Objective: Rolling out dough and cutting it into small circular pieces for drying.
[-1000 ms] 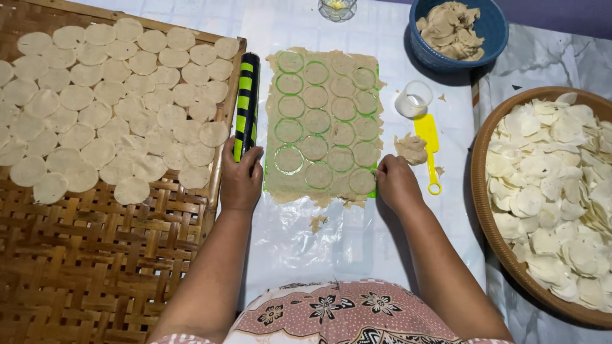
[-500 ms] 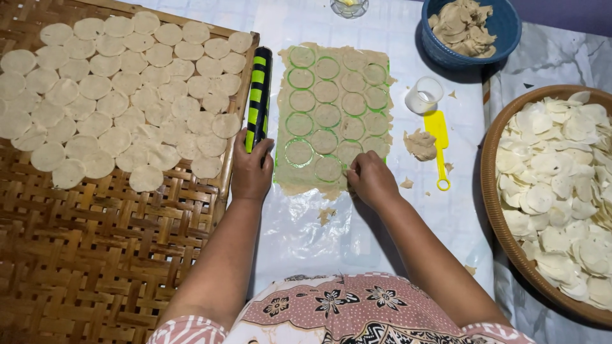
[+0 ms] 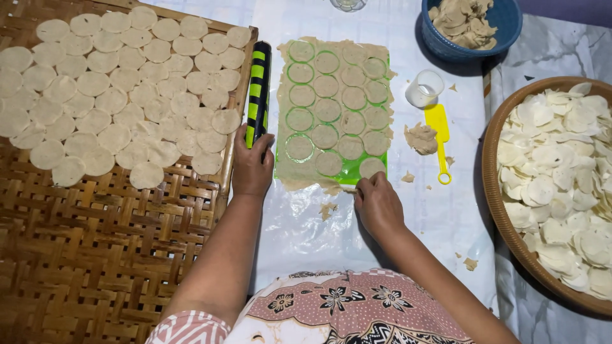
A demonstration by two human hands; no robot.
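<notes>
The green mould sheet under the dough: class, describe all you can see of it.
The green mould sheet lies flat on the white plastic cover. It looks like thin plastic, with rows of round rings. Pale dough covers nearly all of it, cut into discs, ragged at the edges. The right hand touches its near edge; the left hand rests beside its left edge, by the black-and-green roller.

Green mould sheet (image 3: 347, 173) under pale beige dough (image 3: 331, 108); black roller (image 3: 258, 92) with green stripes; yellow scraper (image 3: 438, 137); blue bowl (image 3: 494, 35); brown woven tray (image 3: 95, 255); pink floral cloth (image 3: 344, 306)
</notes>
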